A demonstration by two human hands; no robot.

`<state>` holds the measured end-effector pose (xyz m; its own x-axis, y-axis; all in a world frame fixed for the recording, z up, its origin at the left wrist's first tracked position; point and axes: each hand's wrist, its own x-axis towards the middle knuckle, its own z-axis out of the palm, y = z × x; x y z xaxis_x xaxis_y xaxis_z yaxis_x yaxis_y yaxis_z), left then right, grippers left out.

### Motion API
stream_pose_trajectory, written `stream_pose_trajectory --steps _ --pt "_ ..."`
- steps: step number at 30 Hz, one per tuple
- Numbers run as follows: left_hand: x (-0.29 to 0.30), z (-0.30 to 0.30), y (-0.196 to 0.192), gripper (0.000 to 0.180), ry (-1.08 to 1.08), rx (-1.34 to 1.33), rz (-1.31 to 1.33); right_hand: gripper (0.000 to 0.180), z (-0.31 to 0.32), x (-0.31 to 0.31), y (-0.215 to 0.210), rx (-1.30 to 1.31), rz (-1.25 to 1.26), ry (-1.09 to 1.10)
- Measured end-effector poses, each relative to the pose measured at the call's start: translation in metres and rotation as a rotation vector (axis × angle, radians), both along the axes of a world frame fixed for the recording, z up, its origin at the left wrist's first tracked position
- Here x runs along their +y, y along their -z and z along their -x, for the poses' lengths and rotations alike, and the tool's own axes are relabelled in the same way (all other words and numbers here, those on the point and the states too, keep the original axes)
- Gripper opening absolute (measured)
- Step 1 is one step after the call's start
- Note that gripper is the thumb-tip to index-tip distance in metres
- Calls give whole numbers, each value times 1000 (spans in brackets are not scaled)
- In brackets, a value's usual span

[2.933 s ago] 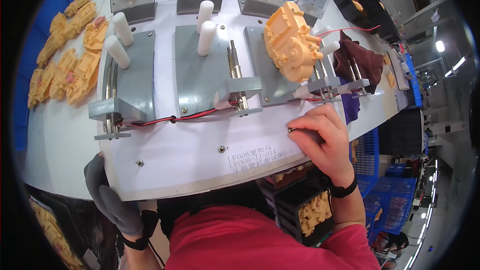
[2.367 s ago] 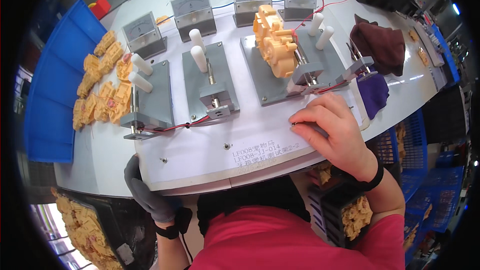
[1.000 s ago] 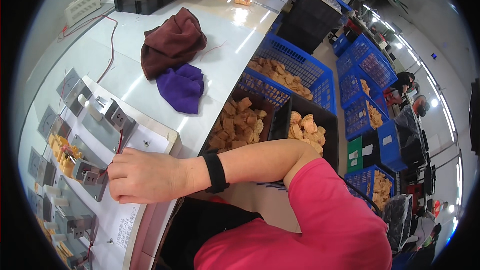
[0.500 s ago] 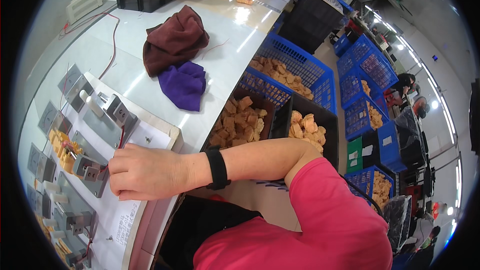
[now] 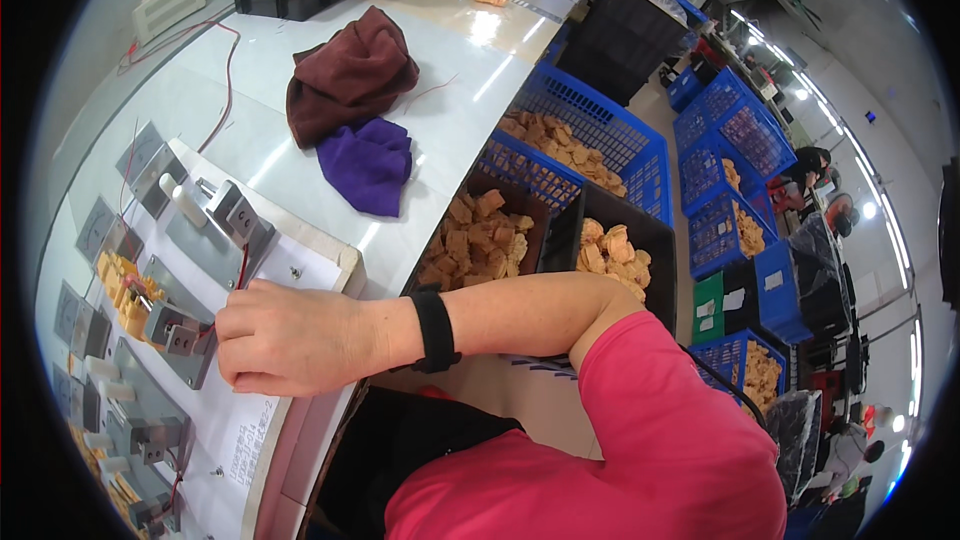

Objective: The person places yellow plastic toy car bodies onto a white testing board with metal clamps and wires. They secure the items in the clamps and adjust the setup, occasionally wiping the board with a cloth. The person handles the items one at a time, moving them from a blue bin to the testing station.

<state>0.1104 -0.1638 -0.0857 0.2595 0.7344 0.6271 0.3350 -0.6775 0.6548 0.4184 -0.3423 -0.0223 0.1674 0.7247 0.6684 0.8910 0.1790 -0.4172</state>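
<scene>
On the white board at the counter (image 5: 300, 170) edge, the right hand (image 5: 290, 340) rested knuckles up, fingertips pinching a thin red wire (image 5: 240, 270) beside a grey metal clamp (image 5: 180, 335). That wire looked light and limp, best gripped near its end. No left hand showed.

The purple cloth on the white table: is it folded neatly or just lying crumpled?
Crumpled. The purple cloth lies in loose, uneven folds on the table, its upper edge tucked against a bunched maroon cloth.

purple cloth (image 5: 368, 164), maroon cloth (image 5: 348, 73)
</scene>
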Motion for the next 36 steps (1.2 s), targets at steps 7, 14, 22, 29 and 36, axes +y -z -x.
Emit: stream_pose_trajectory --steps 7,14,22,29,36 --pt "7 7 0 62 -87 53 156 9 -6 4 -2 -56 4 -23" --pt "4 11 5 62 -9 -157 304 11 2 5 -16 14 193 -23" --pt "0 6 3 54 4 -237 342 11 0 7 -15 29 210 -12" --pt "1 7 2 54 5 -176 301 12 2 7 -17 32 227 -1" --pt "0 6 0 58 9 -165 316 12 4 7 -18 23 230 7"
